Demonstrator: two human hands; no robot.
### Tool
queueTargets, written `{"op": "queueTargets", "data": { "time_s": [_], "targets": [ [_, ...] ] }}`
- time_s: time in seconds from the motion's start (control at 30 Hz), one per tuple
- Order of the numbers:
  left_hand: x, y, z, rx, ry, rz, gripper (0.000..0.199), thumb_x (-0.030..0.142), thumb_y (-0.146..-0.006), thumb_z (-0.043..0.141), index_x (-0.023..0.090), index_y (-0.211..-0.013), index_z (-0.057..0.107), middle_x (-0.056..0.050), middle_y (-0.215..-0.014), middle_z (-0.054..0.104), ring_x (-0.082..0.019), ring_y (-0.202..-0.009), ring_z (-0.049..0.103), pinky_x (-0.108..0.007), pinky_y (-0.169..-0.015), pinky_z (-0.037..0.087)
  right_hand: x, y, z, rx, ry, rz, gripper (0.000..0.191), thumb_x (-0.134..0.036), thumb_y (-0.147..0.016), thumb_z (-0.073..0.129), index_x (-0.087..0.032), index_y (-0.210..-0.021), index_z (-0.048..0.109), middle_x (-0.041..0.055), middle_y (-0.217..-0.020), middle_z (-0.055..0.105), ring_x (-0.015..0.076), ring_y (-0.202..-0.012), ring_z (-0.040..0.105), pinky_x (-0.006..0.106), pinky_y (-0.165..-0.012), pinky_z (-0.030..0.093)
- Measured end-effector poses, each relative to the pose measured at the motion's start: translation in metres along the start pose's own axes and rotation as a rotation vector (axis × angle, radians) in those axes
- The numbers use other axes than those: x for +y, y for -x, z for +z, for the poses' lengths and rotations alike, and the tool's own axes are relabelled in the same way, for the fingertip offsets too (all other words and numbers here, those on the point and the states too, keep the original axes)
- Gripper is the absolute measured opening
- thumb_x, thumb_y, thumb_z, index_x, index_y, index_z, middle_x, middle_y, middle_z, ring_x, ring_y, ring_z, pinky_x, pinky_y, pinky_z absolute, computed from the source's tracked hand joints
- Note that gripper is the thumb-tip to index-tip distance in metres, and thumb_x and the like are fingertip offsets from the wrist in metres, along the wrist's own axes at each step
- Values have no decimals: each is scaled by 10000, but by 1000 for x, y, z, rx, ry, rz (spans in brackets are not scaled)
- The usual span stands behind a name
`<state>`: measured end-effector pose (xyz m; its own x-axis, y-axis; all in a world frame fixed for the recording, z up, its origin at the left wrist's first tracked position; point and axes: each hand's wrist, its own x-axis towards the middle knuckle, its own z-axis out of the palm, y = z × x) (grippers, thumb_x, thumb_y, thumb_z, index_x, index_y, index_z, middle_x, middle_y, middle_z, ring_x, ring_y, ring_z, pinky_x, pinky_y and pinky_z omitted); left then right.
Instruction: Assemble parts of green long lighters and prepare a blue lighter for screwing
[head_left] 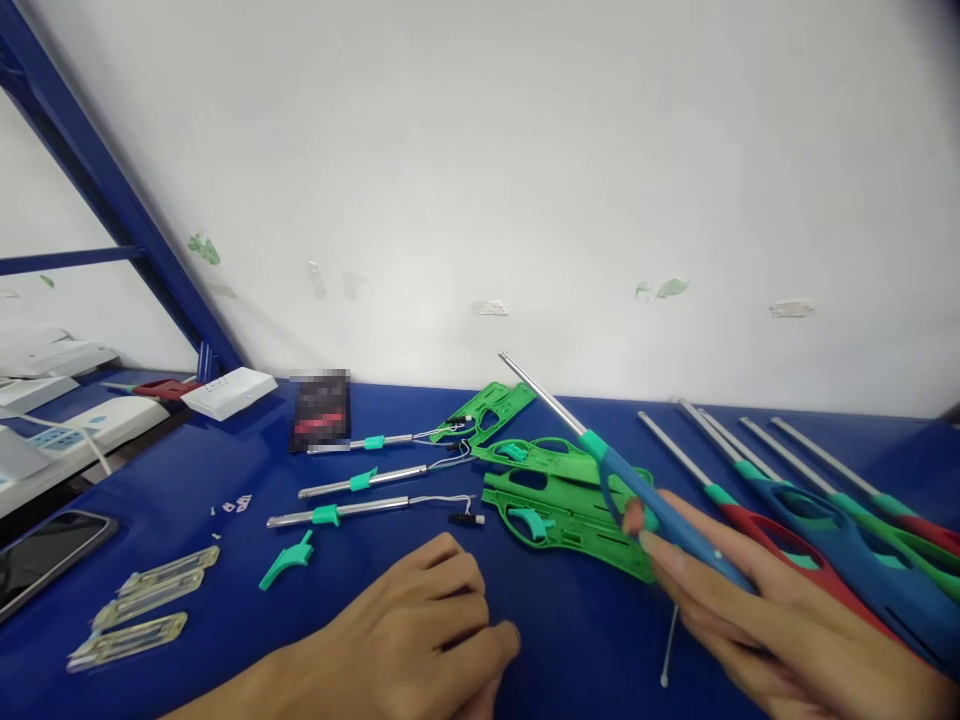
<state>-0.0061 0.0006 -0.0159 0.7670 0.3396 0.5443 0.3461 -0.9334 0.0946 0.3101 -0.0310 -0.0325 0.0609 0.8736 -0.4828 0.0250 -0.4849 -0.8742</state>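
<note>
In my right hand (720, 590) is a blue long-nosed lighter (660, 510), its metal barrel slanting up and left. A fingertip reaches the lighter's trigger guard. My left hand (420, 630) rests low on the blue table with curled fingers; whatever they hold, if anything, is hidden. Beyond it lie three metal lighter barrels (337, 512) with teal collars and thin wires. Open green lighter shells (570, 520) spread behind the blue lighter, some with teal triggers (530, 523) inside. A loose teal trigger (289, 560) lies left of my left hand.
Several lighters (795, 560) in red, blue and green lie at the right. Three clear fuel tanks (127, 640) and a phone (52, 555) are at the left. A thin metal rod (670, 645), a black packet (320, 412) and a white box (229, 392) also lie here. Behind stands a wall (525, 200).
</note>
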Motion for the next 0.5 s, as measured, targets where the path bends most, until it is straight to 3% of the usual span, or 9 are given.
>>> {"op": "queueTargets", "data": {
  "time_s": [0.27, 0.43, 0.5],
  "targets": [
    [-7, -4, 3, 41, 30, 38, 228, 17, -989, 544, 131, -1071, 723, -24, -701, 664, -185, -666, 594, -369, -661, 480, -6, 5, 5, 4, -11, 1, 1114, -809, -746, 858, -338, -1668, 448, -69, -661, 474, 68, -521, 167, 182, -432, 147],
    [-6, -4, 0, 30, 19, 6, 265, -4, -993, 515, 130, -1086, 724, -29, -726, 678, -187, -689, 608, -374, -688, 510, -4, 4, 2, -19, 17, 56, 1111, -814, -771, 857, -334, -1674, 421, -121, -571, 334, 68, -528, 111, 186, -444, 153],
    [-6, -3, 0, 35, 20, -11, 266, -2, -989, 508, 135, -1070, 721, -31, -726, 674, -189, -689, 606, -372, -676, 516, -2, 2, 1, -36, 8, 67, 1153, -826, -743, 866, -342, -1681, 403, -120, -571, 359, 62, -526, 113, 182, -442, 165]
  ]
}}
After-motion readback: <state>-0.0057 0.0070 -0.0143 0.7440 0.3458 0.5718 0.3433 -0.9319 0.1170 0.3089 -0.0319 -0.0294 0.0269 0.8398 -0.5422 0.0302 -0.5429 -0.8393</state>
